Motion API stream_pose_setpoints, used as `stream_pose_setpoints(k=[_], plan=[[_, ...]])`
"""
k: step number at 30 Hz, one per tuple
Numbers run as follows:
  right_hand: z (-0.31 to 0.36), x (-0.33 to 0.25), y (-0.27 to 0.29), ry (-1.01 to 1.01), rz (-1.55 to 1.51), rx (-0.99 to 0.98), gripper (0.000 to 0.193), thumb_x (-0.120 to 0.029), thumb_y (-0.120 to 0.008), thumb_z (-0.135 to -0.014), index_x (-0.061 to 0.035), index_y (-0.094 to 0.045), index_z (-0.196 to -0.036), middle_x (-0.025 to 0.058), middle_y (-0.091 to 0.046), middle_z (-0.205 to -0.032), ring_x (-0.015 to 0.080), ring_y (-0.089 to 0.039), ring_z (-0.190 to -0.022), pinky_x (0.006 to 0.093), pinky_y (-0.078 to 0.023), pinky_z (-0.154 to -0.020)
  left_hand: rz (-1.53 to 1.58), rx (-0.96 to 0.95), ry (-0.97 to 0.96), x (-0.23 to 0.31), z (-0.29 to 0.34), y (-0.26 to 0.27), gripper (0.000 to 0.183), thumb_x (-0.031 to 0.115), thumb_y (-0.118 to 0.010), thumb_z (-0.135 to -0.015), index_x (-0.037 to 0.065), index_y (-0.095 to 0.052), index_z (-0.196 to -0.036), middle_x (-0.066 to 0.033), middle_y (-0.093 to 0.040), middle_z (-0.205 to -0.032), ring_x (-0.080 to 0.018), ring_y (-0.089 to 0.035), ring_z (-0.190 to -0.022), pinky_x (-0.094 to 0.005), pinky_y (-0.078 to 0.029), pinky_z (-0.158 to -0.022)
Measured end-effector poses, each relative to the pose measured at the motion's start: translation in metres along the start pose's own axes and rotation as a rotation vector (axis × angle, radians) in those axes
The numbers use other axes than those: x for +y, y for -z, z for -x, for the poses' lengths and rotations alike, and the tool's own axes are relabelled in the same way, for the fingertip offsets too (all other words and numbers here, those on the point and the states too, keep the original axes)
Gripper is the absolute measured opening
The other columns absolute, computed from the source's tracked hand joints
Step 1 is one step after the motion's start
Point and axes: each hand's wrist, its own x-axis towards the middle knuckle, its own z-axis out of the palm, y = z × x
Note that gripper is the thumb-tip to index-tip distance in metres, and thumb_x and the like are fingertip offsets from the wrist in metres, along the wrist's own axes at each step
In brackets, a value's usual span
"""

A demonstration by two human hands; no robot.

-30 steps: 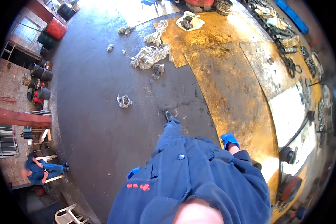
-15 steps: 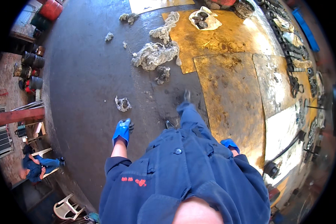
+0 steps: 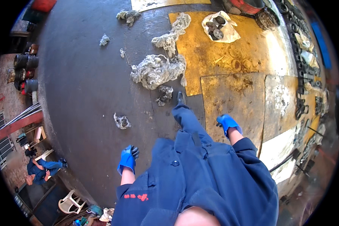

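Note:
Both my hands wear blue gloves with darker fingers. Beside my left hip hangs my left hand (image 3: 128, 159), fingers loosely curled and slightly apart, with nothing visible in it. My right hand (image 3: 228, 124) swings ahead of my right hip, half open above a yellow-brown floor sheet (image 3: 233, 101) and touching nothing. A small grey rag clump (image 3: 121, 121) lies on the dark floor nearest my left hand. Farther ahead is a large heap of grey stringy rags (image 3: 158, 71), with a darker clump (image 3: 164, 95) by my leading boot (image 3: 181, 98).
A pale sack (image 3: 229, 34) holds dark round parts. Rows of metal rings and parts (image 3: 295, 41) line the right side. At left are drums (image 3: 26, 61), a red beam (image 3: 19, 126), a seated person (image 3: 41, 169) and a white plastic chair (image 3: 69, 201).
I have stepped forward, so the rags and sack sit closer. My right hand has swung forward into fuller view, while my left hand has swung back toward my body.

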Motion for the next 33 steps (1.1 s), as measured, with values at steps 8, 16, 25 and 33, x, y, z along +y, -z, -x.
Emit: stream_pose_setpoints(k=[8,16,25,33], plan=[[-0.153,-0.151,0.018,0.233,0.289,0.049,0.039,-0.034,-0.062,-0.084,-0.0017,-0.072,-0.103,0.0163,-0.075,-0.093,0.0266,-0.071,-0.084,0.0385,-0.055,-0.081,-0.091,-0.185,-0.205,0.132,0.007,-0.153,0.035,0.037,-0.058,-0.1,0.006,-0.061,-0.117,-0.0086,-0.073,-0.105,-0.0174,-0.07,-0.088,-0.0309,-0.053,-0.075],[-0.183,-0.24,-0.046,0.248,0.391,0.024,0.037,-0.033,-0.061,-0.083,-0.0079,-0.074,-0.107,0.0206,-0.071,-0.109,0.0344,-0.069,-0.105,0.0416,-0.053,-0.094,-0.024,-0.388,-0.058,0.155,-0.084,-0.223,0.031,0.035,-0.055,-0.102,0.011,-0.063,-0.12,-0.0059,-0.073,-0.107,-0.0136,-0.07,-0.088,-0.0271,-0.052,-0.07],[-0.27,-0.256,-0.141,0.177,0.786,0.008,0.042,-0.037,-0.057,-0.086,-0.0113,-0.071,-0.115,0.0214,-0.07,-0.112,0.0383,-0.066,-0.109,0.0451,-0.052,-0.097,0.533,-0.446,0.279,0.134,-0.238,-0.259,0.034,0.04,-0.053,-0.101,0.013,-0.064,-0.118,-0.011,-0.072,-0.113,-0.0262,-0.071,-0.091,-0.0337,-0.055,-0.064],[-0.379,-0.329,-0.254,0.479,0.879,0.136,0.044,-0.04,-0.064,-0.085,-0.0126,-0.065,-0.12,0.0209,-0.07,-0.106,0.0406,-0.067,-0.099,0.0479,-0.054,-0.087,0.781,-0.572,0.292,0.073,-0.328,-0.283,0.04,0.042,-0.046,-0.105,0.014,-0.058,-0.13,-0.0166,-0.065,-0.129,-0.0335,-0.068,-0.108,-0.0377,-0.058,-0.071]])
